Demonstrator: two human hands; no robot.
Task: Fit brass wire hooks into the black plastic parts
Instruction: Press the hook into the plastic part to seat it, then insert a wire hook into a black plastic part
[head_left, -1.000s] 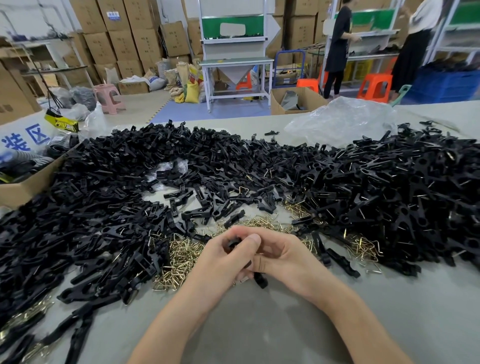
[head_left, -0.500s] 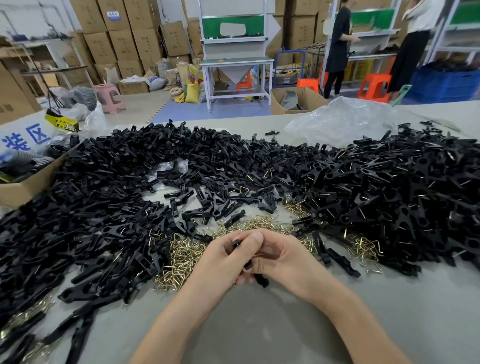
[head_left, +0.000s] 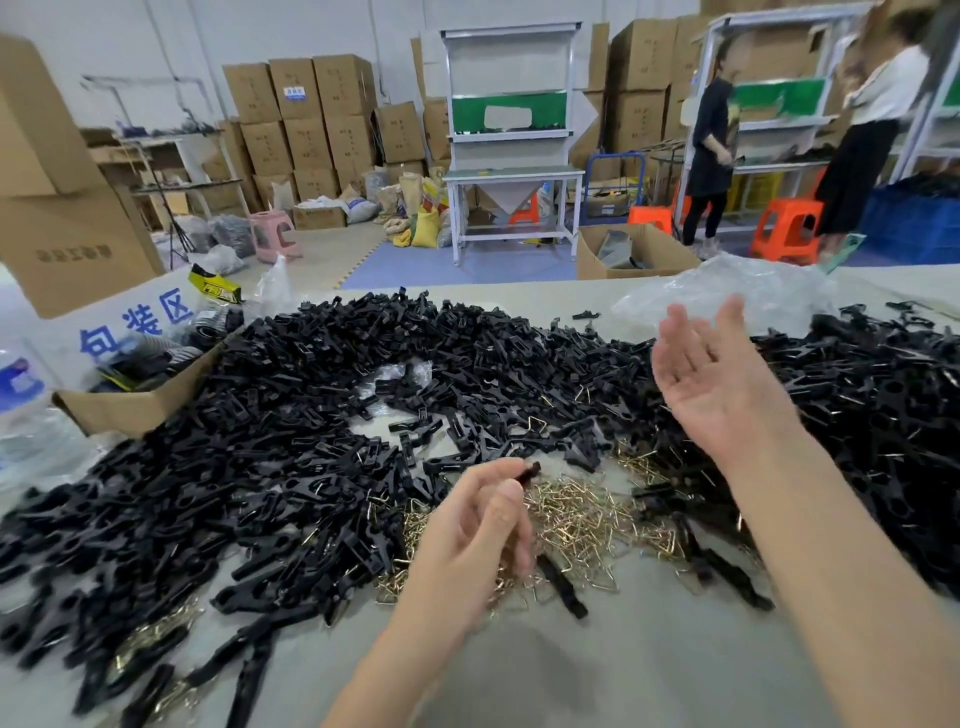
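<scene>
At your far left an open cardboard box (head_left: 140, 410) is sitting on the grey table (head_left: 597, 675), its edge touching the big heap of black plastic parts (head_left: 249, 441) that is spreading across the table top. Just right of that heap, your left hand (head_left: 467, 535) is hovering low over the table with its fingers curled. It is pinching one black plastic part (head_left: 530, 472), whose end is sticking out past the fingertips; whether a hook is sitting in it cannot be told. Under and just right of that hand, the brass wire hooks (head_left: 587, 514) are lying in a loose tangle on the table, between the two dark heaps. Further right, your right hand (head_left: 711, 379) is hanging raised above the parts, palm showing, fingers straight and spread, holding nothing. Behind it a crumpled clear plastic bag (head_left: 753, 291) is lying near the table's far edge, and a second heap of black parts (head_left: 872, 415) is filling the right side.
</scene>
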